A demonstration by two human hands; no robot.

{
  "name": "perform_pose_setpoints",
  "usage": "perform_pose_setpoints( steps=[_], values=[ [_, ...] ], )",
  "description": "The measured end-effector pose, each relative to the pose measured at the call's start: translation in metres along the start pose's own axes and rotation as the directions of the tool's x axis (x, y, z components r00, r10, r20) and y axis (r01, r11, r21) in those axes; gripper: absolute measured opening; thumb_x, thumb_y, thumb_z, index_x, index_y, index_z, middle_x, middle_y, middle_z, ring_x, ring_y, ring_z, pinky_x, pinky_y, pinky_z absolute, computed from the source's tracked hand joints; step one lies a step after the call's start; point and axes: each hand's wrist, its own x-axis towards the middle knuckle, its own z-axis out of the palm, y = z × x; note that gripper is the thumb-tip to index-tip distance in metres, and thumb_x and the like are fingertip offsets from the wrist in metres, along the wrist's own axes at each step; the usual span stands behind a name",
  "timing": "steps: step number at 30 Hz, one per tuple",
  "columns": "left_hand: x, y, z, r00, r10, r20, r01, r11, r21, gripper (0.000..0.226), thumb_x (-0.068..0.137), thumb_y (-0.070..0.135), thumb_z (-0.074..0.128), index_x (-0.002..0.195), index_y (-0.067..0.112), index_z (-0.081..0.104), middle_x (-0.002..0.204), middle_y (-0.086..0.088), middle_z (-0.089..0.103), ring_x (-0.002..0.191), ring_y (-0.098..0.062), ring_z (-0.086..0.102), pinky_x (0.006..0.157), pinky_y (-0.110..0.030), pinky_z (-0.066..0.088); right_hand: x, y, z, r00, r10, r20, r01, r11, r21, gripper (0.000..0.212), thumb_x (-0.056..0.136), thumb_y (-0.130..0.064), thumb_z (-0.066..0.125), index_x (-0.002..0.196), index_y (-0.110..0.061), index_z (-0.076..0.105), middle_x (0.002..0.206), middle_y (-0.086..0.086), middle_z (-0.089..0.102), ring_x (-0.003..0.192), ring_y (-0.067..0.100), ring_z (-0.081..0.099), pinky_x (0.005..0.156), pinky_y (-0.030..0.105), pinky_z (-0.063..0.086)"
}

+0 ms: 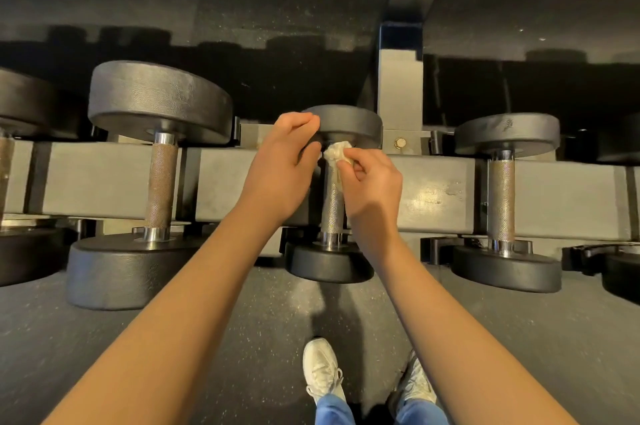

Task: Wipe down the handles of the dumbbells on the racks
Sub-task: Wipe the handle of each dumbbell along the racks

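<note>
Several black dumbbells lie across a grey rack [440,196]. The middle dumbbell [346,123] has a knurled steel handle [332,210]. My right hand [370,189] pinches a small crumpled white wipe [337,154] against the far end of that handle, just under the far weight head. My left hand [280,165] is beside it on the left, fingers curled at the edge of the far head, thumb close to the wipe. Whether the left hand grips anything is unclear.
A larger dumbbell [159,102] sits to the left with a rusty-looking handle [161,185], another dumbbell [505,137] to the right. A black rack upright [400,78] rises behind. Dark speckled floor [242,338] and my white shoes [322,369] are below.
</note>
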Motion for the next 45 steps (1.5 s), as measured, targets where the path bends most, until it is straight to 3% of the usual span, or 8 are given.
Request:
perform_pose_setpoints(
  steps=[8,13,19,22,29,36,42,45],
  values=[
    [0.002,-0.004,-0.002,0.999,-0.036,0.017,0.037,0.996,-0.08,0.038,0.1,0.019,0.046,0.138,0.019,0.048,0.135,0.008,0.044,0.113,0.005,0.037,0.091,-0.006,0.027,-0.012,0.017,-0.013,0.97,-0.19,0.153,0.216,0.961,-0.175,0.01,0.082,0.0,0.066,0.088,-0.004,0.074,0.079,0.008,0.062,0.068,0.02,0.058,0.065,0.038,0.052],
    [0.001,-0.003,-0.002,0.999,-0.02,0.032,0.022,0.998,-0.057,0.039,0.1,0.019,0.045,0.139,0.018,0.047,0.138,0.006,0.042,0.119,-0.001,0.039,0.096,-0.014,0.028,0.004,0.006,-0.009,0.99,-0.083,0.118,0.097,0.988,-0.121,0.014,0.086,-0.004,0.062,0.093,-0.007,0.074,0.086,-0.001,0.059,0.075,0.009,0.054,0.068,0.011,0.041],
    [-0.002,0.0,0.001,1.0,-0.008,0.027,0.008,1.0,-0.011,0.038,0.1,0.019,0.044,0.138,0.019,0.046,0.138,0.006,0.041,0.114,0.004,0.035,0.084,-0.003,0.024,-0.029,0.021,-0.015,0.946,-0.233,0.225,0.279,0.939,-0.201,0.009,0.08,0.003,0.07,0.086,0.001,0.074,0.078,0.009,0.062,0.061,0.018,0.058,0.06,0.019,0.045],
    [-0.002,0.002,-0.002,0.998,-0.03,0.051,0.032,0.999,-0.035,0.04,0.101,0.021,0.042,0.141,0.018,0.044,0.14,0.006,0.04,0.117,0.001,0.037,0.091,-0.012,0.028,-0.033,0.022,-0.023,0.93,-0.156,0.334,0.225,0.958,-0.179,0.01,0.078,0.003,0.072,0.086,0.0,0.076,0.08,0.001,0.06,0.061,0.006,0.053,0.066,0.002,0.041],
    [-0.005,0.008,-0.006,0.994,-0.045,0.103,0.048,0.999,-0.026,0.042,0.1,0.019,0.044,0.143,0.016,0.04,0.142,0.003,0.038,0.121,-0.006,0.039,0.094,-0.017,0.028,-0.032,0.019,-0.039,0.861,0.013,0.508,0.149,0.949,-0.277,0.013,0.083,-0.001,0.066,0.09,-0.005,0.076,0.088,0.003,0.065,0.078,0.01,0.052,0.067,0.002,0.032],
    [-0.012,0.046,-0.024,0.982,-0.078,0.17,0.062,0.993,0.096,0.043,0.101,0.025,0.042,0.142,0.013,0.04,0.142,-0.001,0.039,0.128,-0.016,0.04,0.102,-0.025,0.03,-0.035,-0.014,-0.075,0.954,0.092,0.284,-0.027,0.974,-0.223,0.013,0.085,-0.007,0.066,0.095,-0.012,0.073,0.091,-0.003,0.064,0.077,0.007,0.052,0.073,0.016,0.041],
    [-0.021,0.124,-0.064,0.964,0.162,0.212,-0.198,0.966,0.163,0.042,0.1,0.024,0.043,0.141,0.016,0.042,0.137,-0.001,0.045,0.126,-0.017,0.04,0.104,-0.033,0.035,-0.024,-0.071,-0.152,0.985,0.09,0.145,-0.063,0.981,-0.181,0.015,0.086,-0.009,0.065,0.098,-0.017,0.069,0.085,-0.008,0.063,0.074,-0.001,0.054,0.076,0.021,0.048],
    [-0.012,0.167,-0.085,0.908,0.394,0.145,-0.419,0.871,0.258,0.037,0.098,0.02,0.047,0.135,0.015,0.051,0.127,-0.002,0.054,0.117,-0.018,0.047,0.095,-0.032,0.039,-0.009,-0.102,-0.191,0.995,0.076,0.067,-0.064,0.984,-0.166,0.014,0.087,-0.012,0.064,0.098,-0.02,0.068,0.084,-0.007,0.063,0.074,0.003,0.056,0.072,0.018,0.048]
  ],
)
